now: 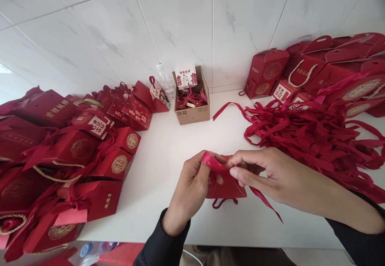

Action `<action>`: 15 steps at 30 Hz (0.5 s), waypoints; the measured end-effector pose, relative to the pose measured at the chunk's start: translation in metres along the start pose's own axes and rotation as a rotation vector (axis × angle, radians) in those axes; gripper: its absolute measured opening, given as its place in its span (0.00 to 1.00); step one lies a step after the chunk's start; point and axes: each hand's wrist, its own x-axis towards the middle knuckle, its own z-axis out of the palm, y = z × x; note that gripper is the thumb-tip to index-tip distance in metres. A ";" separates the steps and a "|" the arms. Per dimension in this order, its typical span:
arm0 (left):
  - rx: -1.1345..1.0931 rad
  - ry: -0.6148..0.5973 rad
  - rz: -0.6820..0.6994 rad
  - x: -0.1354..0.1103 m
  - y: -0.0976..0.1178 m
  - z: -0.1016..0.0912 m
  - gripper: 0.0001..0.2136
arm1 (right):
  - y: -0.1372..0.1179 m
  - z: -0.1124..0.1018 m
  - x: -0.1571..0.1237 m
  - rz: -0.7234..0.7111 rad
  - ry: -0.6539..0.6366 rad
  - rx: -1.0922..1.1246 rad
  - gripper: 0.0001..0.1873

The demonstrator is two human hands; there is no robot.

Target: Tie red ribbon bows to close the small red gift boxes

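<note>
My left hand (188, 191) and my right hand (270, 175) meet at the front middle of the white table (168, 153). Both pinch a red ribbon (212, 162) that loops between their fingertips, its tail trailing down to the right. Under the hands lies a small red gift box (227, 187), partly hidden by the fingers. Both hands are closed on the ribbon.
A pile of tied red gift boxes (75, 153) fills the left side. Loose red ribbons (313, 137) heap at the right, with more red boxes (315, 69) behind them. A cardboard carton (194, 113) and a plastic bottle (167, 83) stand by the tiled wall.
</note>
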 end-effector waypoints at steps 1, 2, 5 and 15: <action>-0.012 -0.016 -0.007 0.000 0.001 0.000 0.15 | 0.000 0.001 0.000 0.000 0.010 0.011 0.19; -0.031 -0.021 -0.011 -0.001 0.002 -0.001 0.15 | 0.000 0.001 -0.001 -0.003 0.019 0.026 0.19; -0.079 -0.035 -0.029 -0.001 0.001 -0.002 0.11 | 0.002 0.003 -0.003 0.005 0.015 0.042 0.19; 0.097 0.074 0.087 -0.002 -0.007 -0.002 0.04 | 0.006 0.005 0.012 -0.091 0.240 -0.020 0.15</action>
